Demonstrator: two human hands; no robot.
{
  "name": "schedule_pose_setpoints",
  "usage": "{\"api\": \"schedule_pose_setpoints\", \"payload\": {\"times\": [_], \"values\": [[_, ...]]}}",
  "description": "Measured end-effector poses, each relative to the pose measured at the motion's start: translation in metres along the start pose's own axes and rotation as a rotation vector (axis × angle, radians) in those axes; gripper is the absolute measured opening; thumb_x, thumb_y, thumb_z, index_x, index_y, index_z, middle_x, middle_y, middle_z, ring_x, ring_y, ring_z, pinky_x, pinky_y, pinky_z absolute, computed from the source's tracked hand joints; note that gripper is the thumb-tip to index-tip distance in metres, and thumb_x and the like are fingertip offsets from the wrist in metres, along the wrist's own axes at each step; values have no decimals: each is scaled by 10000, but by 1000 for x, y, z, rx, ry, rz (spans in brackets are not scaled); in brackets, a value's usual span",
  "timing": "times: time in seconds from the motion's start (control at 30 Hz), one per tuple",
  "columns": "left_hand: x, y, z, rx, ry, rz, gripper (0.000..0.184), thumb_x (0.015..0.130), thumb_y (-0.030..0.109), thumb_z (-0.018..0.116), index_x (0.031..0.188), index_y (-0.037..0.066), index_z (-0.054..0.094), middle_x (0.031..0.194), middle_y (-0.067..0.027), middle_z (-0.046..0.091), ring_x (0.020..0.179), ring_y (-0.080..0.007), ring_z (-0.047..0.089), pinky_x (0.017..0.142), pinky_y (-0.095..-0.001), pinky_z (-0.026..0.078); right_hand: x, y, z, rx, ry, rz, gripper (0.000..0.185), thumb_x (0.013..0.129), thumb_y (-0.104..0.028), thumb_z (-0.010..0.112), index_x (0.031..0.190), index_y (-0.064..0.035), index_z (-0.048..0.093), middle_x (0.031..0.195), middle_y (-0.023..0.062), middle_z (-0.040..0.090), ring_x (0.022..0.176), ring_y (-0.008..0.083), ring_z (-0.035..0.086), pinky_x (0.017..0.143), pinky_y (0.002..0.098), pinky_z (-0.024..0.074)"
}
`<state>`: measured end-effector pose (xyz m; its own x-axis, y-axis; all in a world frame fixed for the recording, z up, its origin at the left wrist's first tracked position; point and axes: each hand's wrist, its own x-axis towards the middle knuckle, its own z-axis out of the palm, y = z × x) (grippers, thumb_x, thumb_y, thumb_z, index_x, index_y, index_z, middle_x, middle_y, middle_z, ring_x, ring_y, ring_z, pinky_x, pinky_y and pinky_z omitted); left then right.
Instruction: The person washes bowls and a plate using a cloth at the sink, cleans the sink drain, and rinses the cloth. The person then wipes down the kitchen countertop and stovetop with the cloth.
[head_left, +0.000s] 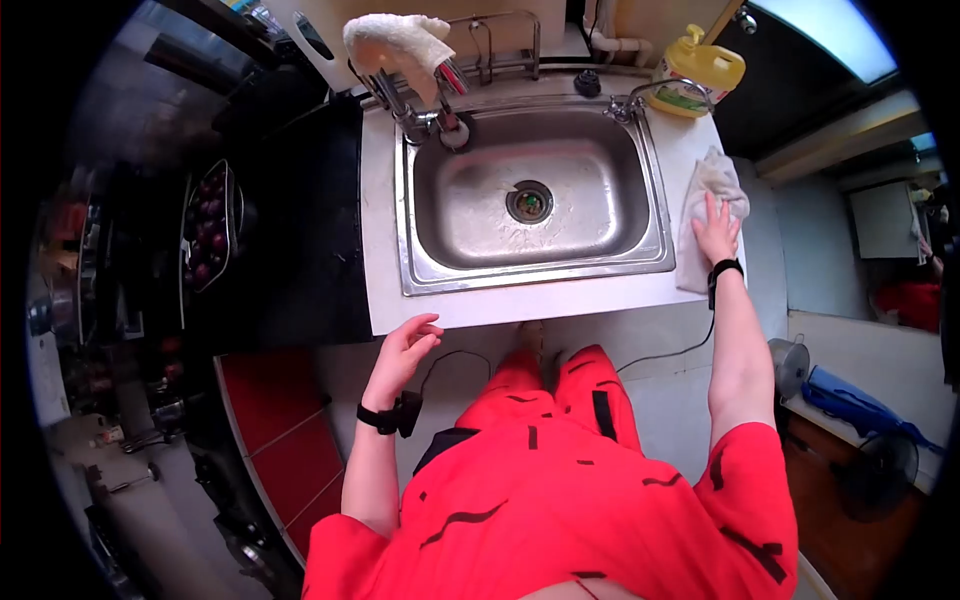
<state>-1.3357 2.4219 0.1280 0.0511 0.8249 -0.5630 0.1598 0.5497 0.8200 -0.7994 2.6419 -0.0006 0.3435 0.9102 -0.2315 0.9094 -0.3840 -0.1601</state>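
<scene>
My right hand point(716, 235) lies on a pale, damp-looking cloth point(697, 262) on the white counter right of the sink. Its fingers are stretched out and apart over the cloth, pressing on it rather than wrapped round it. In front of the counter's edge hangs my left hand point(402, 350), loosely bent with thumb and fingers apart, holding nothing. The stainless steel sink point(480, 245) stands between the two, with wet patches around its drain point(530, 203). Small green bits show in the drain.
A yellow detergent bottle point(700, 75) stands at the back right corner. Another cloth point(395, 45) drapes over the faucet point(412, 125). Behind the sink is a wire rack point(495, 45). Dark round fruits point(210, 225) fill a tray on the black counter point(300, 230) at left.
</scene>
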Motion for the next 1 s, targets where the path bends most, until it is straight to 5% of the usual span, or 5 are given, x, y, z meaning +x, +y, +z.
{"api": "schedule_pose_setpoints", "payload": {"times": [0.27, 0.4, 0.67, 0.87, 1.0], "values": [[45, 29, 30, 81, -92, 33, 357, 897, 90, 552, 1245, 21, 522, 1048, -63, 621, 954, -138, 591, 830, -247, 452, 37, -30, -18, -45, -29, -164, 618, 862, -301, 601, 1400, -406, 315, 1527, 48, 185, 1362, 451, 160, 1014, 641, 268], [65, 33, 63, 111, -120, 78, 345, 896, 102, 553, 1233, 32, 539, 1032, -55, 622, 930, -116, 572, 822, -248, 451, -30, -22, -17, -64, 203, -431, 544, 818, -50, 529, 1341, -177, 443, 1432, 132, 351, 1242, 452, 343, 1017, 482, 365], [89, 21, 141, 123, -279, 213, 396, 879, 126, 570, 1270, 78, 526, 1125, -88, 598, 925, -151, 591, 807, -278, 487, -154, -37, 2, 355, -56, -498, 486, 799, -58, 583, 1275, -32, 487, 1249, 201, 463, 1149, 373, 458, 977, 408, 397], [75, 47, 136, -706, -185, -50, 637, 938, 245, 549, 1459, 161, 193, 1268, -78, 498, 1135, -205, 527, 902, -355, 481, -210, -178, -38, 677, -387, -993, 573, 778, -131, 652, 1297, -1, 447, 1299, 242, 431, 1219, 397, 422, 1028, 411, 358], [43, 37, 72, -964, 214, 90, 431, 925, 141, 533, 1318, -3, 429, 1243, -121, 548, 1121, -220, 555, 975, -356, 437, -222, -234, -67, 894, -703, -1191, 694, 744, -151, 693, 1358, -40, 390, 1390, 207, 372, 1267, 388, 385, 1054, 415, 332]]}}
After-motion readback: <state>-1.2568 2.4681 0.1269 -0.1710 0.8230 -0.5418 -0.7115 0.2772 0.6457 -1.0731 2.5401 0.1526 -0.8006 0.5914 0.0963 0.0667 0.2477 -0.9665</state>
